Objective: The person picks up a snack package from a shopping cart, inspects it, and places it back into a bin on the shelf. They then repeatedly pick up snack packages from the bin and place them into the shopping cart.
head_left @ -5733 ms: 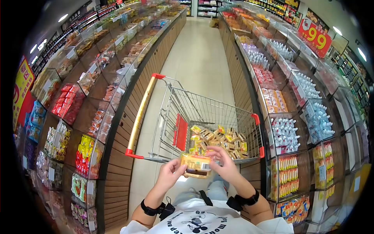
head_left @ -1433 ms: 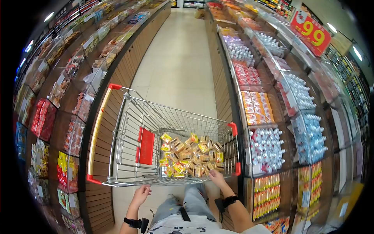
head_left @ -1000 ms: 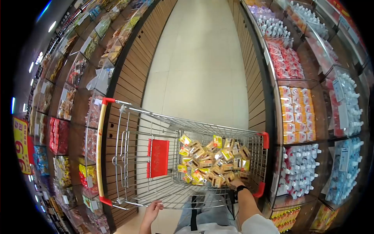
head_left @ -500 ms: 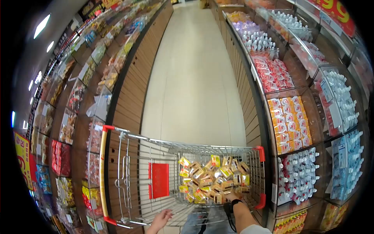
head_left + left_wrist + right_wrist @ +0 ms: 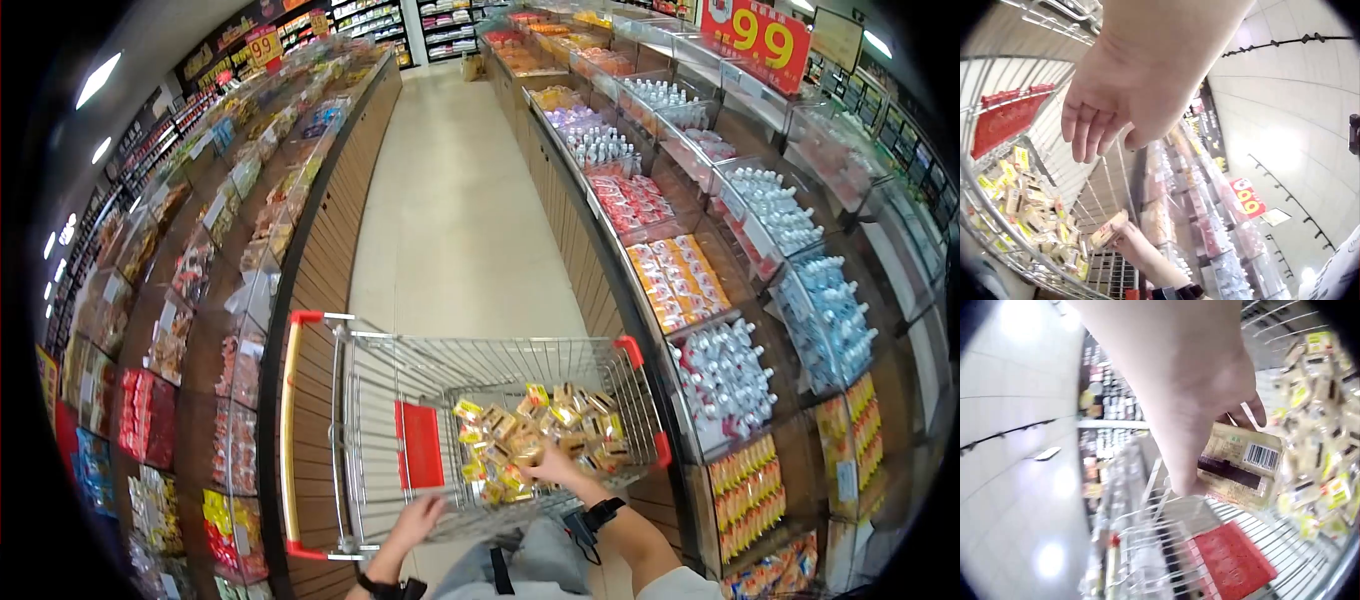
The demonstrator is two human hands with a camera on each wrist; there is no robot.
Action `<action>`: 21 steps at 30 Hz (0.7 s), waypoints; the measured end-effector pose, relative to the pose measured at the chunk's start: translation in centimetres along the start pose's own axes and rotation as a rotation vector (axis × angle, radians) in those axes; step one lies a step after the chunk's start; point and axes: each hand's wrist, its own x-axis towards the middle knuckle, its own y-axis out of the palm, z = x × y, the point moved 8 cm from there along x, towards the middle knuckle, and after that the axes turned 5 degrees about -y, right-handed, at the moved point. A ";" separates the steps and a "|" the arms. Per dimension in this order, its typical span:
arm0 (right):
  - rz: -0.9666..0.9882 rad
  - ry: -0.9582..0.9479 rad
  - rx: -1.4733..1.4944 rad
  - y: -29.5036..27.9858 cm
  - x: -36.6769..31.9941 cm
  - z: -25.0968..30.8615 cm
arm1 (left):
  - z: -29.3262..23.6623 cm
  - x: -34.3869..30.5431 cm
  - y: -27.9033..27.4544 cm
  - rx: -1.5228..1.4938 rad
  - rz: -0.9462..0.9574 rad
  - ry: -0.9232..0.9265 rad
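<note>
My right hand [image 5: 556, 468] is over the near side of the shopping cart [image 5: 290, 430], inside its basket. It holds a snack packet [image 5: 1241, 465] in clear yellowish wrap, with a brown band and a barcode turned toward the right wrist camera. Thumb and fingers grip the packet's edges; the left wrist view shows the same packet [image 5: 1109, 230] raised above the heap. Several similar snack packets [image 5: 590, 425] lie in a loose pile on the basket floor. My left hand [image 5: 415, 518] hovers at the near rim with relaxed fingers, holding nothing.
Tiered snack bins line both sides of the aisle, with bottle-shaped pouches [image 5: 725, 380] at right and red bags [image 5: 148, 415] at left. A red panel [image 5: 420, 445] hangs inside the cart near its yellow handle. Tiled floor [image 5: 460, 230] runs ahead.
Earlier, both hands held a packet at the near rim. Later the right hand reached down into the pile; now it has risen with a packet. The left hand stays by the rim.
</note>
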 end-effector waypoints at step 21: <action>-0.769 -0.446 0.763 -8.8 -38.7 14.8 | -26.5 -20.6 13.5 -0.466 0.999 0.461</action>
